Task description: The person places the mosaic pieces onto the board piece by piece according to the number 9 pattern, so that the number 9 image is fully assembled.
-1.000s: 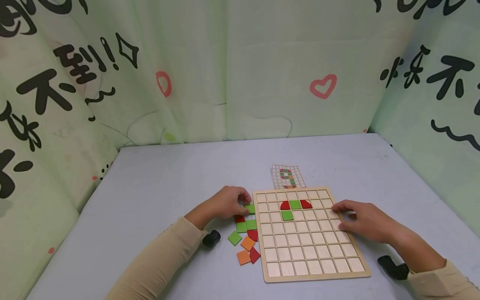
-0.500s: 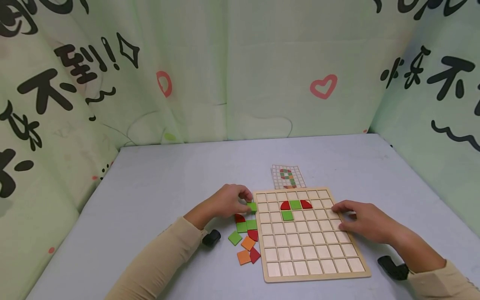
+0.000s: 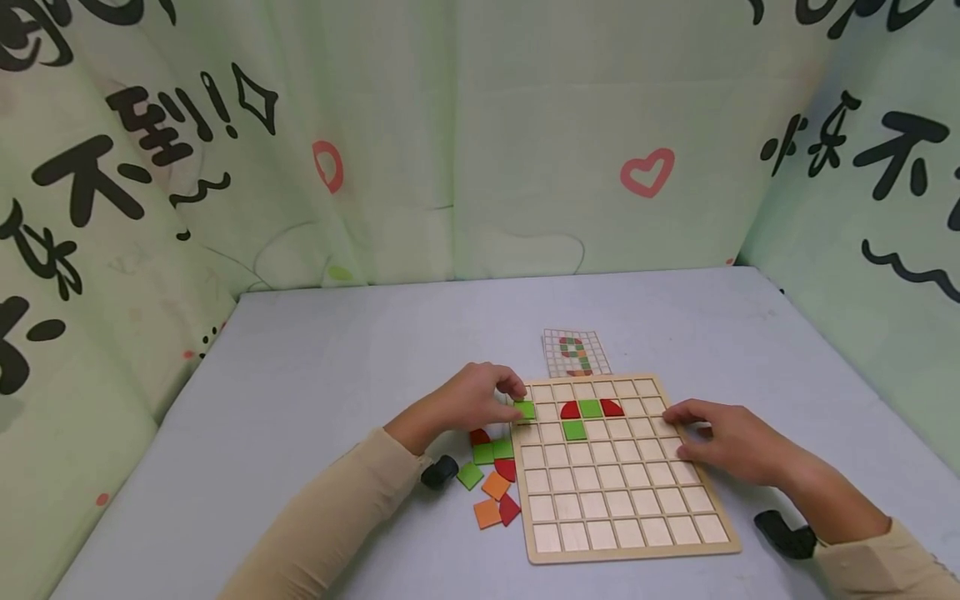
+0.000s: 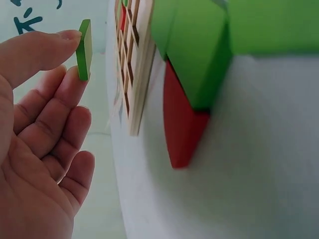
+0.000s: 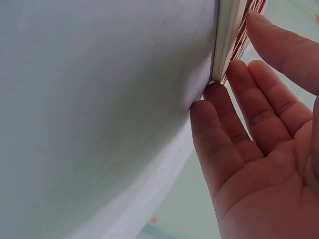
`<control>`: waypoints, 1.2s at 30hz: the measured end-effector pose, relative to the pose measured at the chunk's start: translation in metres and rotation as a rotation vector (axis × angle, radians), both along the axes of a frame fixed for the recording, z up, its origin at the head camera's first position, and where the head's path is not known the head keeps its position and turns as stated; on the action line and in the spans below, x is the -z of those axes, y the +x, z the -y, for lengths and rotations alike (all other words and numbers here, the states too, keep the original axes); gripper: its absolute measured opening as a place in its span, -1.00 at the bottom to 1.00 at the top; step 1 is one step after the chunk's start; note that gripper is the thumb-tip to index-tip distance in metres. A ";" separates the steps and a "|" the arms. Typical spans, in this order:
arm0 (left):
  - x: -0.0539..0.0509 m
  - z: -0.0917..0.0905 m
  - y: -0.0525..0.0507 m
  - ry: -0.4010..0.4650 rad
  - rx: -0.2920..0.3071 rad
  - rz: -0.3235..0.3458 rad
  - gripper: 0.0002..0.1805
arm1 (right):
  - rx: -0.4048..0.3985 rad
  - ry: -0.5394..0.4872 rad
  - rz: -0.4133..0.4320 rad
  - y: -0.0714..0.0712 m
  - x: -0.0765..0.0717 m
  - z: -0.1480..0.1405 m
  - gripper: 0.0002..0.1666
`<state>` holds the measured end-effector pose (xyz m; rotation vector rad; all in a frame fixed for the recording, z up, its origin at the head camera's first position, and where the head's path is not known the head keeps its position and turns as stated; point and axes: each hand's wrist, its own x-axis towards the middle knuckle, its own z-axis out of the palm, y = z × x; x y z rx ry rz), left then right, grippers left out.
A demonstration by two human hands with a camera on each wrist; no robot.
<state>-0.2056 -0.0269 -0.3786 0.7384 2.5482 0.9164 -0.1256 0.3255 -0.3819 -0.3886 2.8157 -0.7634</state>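
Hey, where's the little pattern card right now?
In the head view, the card lies on the table just past the far edge of the board, near that edge's middle and to the right of the left hand.

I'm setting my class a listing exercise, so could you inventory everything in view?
Table: 1, pale, under the work
Curtains: count unclear, printed pale green, behind and at both sides
Grid board: 1, light wood, on the table
Pattern card: 1 visible, white with coloured shapes, behind the board
Held green tile: 1, green, at the board's left edge
Placed green tiles: 2, green, on the board
Placed red tiles: 2, red, on the board
Loose green tiles: 3 visible, green, left of the board
Loose red tiles: 3, red, same place
Loose orange tiles: 2, orange, same place
Wrist cameras: 2, black, either side of the board
Sleeves: 2, beige, lower left and right
Left hand: 1, pinching the held tile
Right hand: 1, at the board's right edge
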 end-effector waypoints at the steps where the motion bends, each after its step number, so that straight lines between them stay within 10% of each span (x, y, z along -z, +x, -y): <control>1: -0.001 -0.002 0.000 0.003 0.006 0.000 -0.75 | -0.001 0.001 -0.002 0.000 0.000 0.000 -0.48; 36: -0.003 -0.066 0.008 0.095 0.124 -0.002 -0.77 | 0.002 0.000 0.002 0.001 -0.001 0.002 -0.48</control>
